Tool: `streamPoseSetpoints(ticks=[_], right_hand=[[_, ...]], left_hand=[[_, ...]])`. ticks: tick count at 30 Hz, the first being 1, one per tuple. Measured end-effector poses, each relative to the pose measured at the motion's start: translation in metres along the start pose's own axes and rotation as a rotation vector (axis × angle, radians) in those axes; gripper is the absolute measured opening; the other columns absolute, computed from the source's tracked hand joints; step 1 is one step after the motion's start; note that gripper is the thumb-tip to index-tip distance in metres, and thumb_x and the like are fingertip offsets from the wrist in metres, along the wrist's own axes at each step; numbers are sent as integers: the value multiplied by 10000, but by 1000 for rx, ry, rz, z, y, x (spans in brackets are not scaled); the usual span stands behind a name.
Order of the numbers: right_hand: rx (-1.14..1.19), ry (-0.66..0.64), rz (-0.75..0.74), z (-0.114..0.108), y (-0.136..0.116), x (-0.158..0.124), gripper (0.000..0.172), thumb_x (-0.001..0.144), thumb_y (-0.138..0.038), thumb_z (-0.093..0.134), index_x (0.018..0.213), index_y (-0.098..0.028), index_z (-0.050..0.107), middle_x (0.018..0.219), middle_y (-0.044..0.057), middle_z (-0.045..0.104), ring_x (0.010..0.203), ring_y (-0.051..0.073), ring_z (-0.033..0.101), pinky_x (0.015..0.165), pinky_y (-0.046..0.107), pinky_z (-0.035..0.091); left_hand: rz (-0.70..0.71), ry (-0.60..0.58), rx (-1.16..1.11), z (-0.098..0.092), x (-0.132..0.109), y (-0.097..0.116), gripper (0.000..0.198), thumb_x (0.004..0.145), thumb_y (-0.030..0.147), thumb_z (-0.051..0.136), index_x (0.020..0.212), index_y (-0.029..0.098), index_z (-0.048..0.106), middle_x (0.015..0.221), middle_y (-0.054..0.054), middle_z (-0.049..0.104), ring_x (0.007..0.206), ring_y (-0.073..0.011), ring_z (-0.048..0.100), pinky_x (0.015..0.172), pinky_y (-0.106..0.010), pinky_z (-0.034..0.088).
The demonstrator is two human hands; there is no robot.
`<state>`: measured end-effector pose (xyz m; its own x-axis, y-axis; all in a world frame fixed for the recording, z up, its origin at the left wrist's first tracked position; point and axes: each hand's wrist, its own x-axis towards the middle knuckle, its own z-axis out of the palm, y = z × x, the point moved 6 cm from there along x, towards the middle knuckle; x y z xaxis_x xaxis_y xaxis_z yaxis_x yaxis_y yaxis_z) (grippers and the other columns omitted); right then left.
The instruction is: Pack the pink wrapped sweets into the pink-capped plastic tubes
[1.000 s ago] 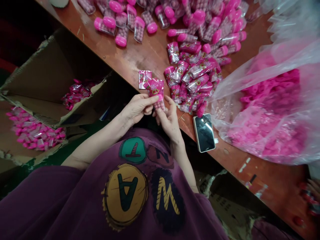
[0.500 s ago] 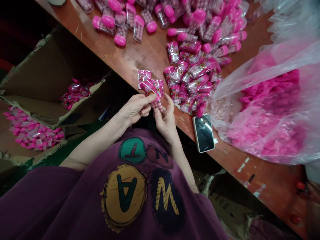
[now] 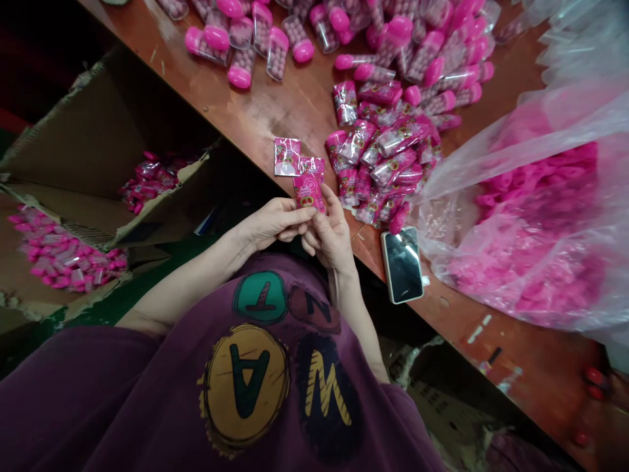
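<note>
A pink printed plastic sleeve (image 3: 309, 190) is held near the table's front edge, its upper part showing. My left hand (image 3: 272, 223) pinches its lower edge between thumb and fingers. On its right side, my right hand (image 3: 332, 231) grips it with the fingers curled. Whether a candy bottle is inside the sleeve is hidden. Another printed sleeve (image 3: 287, 157) lies flat on the table just beyond, with more sleeves partly under the held one. To the right is a pile of sleeved candy bottles (image 3: 388, 154).
Unsleeved, pink-capped candy bottles (image 3: 275, 56) spread across the far table (image 3: 230, 118). A phone (image 3: 401, 265) lies right of my hands, beside a clear bag (image 3: 535, 249) of pink pieces. Left and below stands a cardboard box (image 3: 63, 144) containing sleeved bottles.
The held sleeve was tilted, with a bottle of pink balls showing below it. Now it is more upright and no balls show. Both hands have moved slightly down and closer together.
</note>
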<state>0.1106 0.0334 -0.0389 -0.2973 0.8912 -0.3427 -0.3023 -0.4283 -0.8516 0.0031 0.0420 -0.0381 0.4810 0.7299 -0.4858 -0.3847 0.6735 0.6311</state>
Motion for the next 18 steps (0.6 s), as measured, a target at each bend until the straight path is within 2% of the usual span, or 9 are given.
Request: streamPoseSetpoints(ticks=[6,9,11,13,15,16,18], right_hand=[[-17,-2,3,-4,5,3,782,870,-697,648,1506,-338,366,555,-142,519,314,48,232,315,191,325],[-165,37,-51,-11,-21,1,658,911,-633,647,1466,-340,450,568,-110,544,327,57,307,335,203,336],[-318,141,-164,-25,-52,1,604,949,-598,616,1478,-358,451,629,-71,599,358,73,397,367,215,356],[-499,305,-309,-44,-84,4,634,990,-596,541,1550,-357,360,751,-17,677,423,97,504,420,230,393],[-701,455,-415,-57,-104,9,699,1020,-589,480,1617,-311,244,869,42,718,535,131,605,502,257,445],[-803,496,-436,-59,-106,12,722,1026,-582,472,1631,-276,224,901,66,724,602,152,641,548,272,467],[-993,486,-406,-51,-94,21,720,1015,-576,509,1608,-215,318,964,111,723,735,193,678,627,295,494]], left_hand=[[49,-17,87,10,6,-2,474,836,512,805,647,138,585,527,27,523,384,-30,411,398,-188,270],[100,-31,56,18,4,0,462,851,547,775,695,152,593,572,16,565,435,-62,507,440,-194,368],[115,-27,63,19,0,2,403,871,532,758,787,152,652,576,9,595,457,-87,556,461,-202,411],[88,34,133,11,-3,2,379,903,501,727,832,130,703,570,-14,630,424,-84,544,441,-197,399],[38,163,186,-5,-4,-2,408,918,481,713,768,102,706,606,-56,681,373,-61,503,397,-189,354],[18,237,186,-14,-4,-4,429,912,487,719,736,96,694,636,-74,703,359,-52,491,378,-186,334],[5,365,136,-31,-1,-7,463,877,530,749,734,96,677,671,-84,720,355,-49,497,361,-179,324]])
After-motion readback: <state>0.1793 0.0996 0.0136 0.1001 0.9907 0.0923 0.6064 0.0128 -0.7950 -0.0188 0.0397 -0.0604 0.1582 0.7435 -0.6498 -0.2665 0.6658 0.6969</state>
